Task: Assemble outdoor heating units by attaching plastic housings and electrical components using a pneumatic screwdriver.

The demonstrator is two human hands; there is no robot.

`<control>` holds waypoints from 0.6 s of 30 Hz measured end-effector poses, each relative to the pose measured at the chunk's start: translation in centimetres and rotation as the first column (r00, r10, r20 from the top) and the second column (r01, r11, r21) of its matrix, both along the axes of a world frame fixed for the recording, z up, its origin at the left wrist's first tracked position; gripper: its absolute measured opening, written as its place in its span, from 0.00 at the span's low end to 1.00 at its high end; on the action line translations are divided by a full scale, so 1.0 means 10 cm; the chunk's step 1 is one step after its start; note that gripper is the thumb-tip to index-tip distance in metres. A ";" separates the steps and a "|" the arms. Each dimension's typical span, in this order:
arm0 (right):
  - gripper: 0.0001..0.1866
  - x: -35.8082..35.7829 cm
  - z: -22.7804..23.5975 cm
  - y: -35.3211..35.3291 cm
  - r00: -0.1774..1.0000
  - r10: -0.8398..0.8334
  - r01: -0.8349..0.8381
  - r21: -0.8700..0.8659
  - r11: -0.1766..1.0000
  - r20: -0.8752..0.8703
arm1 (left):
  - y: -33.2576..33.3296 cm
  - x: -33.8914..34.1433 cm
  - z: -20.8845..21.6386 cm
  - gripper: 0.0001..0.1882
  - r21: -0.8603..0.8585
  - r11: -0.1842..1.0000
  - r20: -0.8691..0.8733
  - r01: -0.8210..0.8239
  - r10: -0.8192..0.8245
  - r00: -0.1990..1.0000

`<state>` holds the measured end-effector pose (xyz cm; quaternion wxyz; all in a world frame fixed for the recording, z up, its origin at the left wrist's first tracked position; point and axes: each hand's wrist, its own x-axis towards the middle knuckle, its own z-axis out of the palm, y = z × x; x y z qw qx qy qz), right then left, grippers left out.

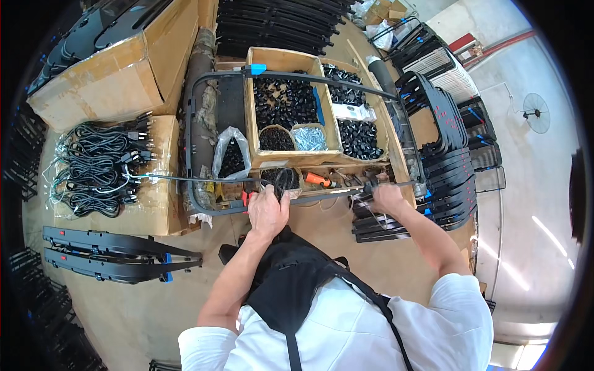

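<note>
White cloth of the person's shirt (346, 334) lay nearest the camera, with one black apron (288, 281) over its front. Beyond it, one black tubular frame (297, 76) with rounded corners lay across a wooden box (249, 117), its long axis running left to right and its near bar rising slightly toward the far side at the right. One blue piece (258, 69) sat on its far bar. Both hands were at the near bar, well apart. The left hand (269, 213) had its fingers curled in a closed grip on a black looped piece (284, 180), just beside one red piece (247, 199). The right hand (388, 199) was bent at the bar's right part, near small dark parts; whether its grip pinched the bar or one of those parts, I could not tell. One orange-handled tool (317, 180) lay between the hands. Inside the box, one divider parted the left side from the right, and two small tubs stood near the front, one of dark screws (276, 138) and one of silver screws (309, 140). One clear bag (231, 154) of black pieces stood to the left. Farther left, black cords (102, 167), too tangled to count, covered a carton (164, 207); nearer lay two dark rails (111, 266), both lengthwise left to right.
</note>
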<state>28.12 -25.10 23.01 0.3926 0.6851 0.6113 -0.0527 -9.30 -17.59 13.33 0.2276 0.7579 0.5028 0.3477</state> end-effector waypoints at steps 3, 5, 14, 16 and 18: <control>0.23 -0.06 0.16 0.16 0.998 -0.009 0.013 0.063 0.998 -0.069 | 0.04 -0.03 -0.17 0.18 0.042 0.999 0.002 -0.004 0.004 1.000; 0.18 -0.34 0.37 0.19 0.955 0.082 0.030 0.367 0.930 -0.284 | 0.04 -0.02 -0.04 0.18 0.002 1.000 0.012 -0.018 0.018 1.000; 0.10 0.03 -0.03 0.08 0.995 0.102 -0.103 0.038 0.994 0.023 | 0.04 -0.02 0.03 0.17 0.026 1.000 0.008 -0.011 0.010 1.000; 0.08 0.02 0.02 0.11 1.000 0.011 -0.011 0.114 0.993 0.002 | 0.07 0.00 -0.04 0.18 0.014 1.000 0.025 0.002 -0.002 1.000; 0.12 -0.24 0.15 0.17 0.975 0.092 -0.030 0.296 0.955 -0.200 | 0.04 0.00 0.00 0.19 0.009 1.000 -0.023 -0.029 0.029 0.999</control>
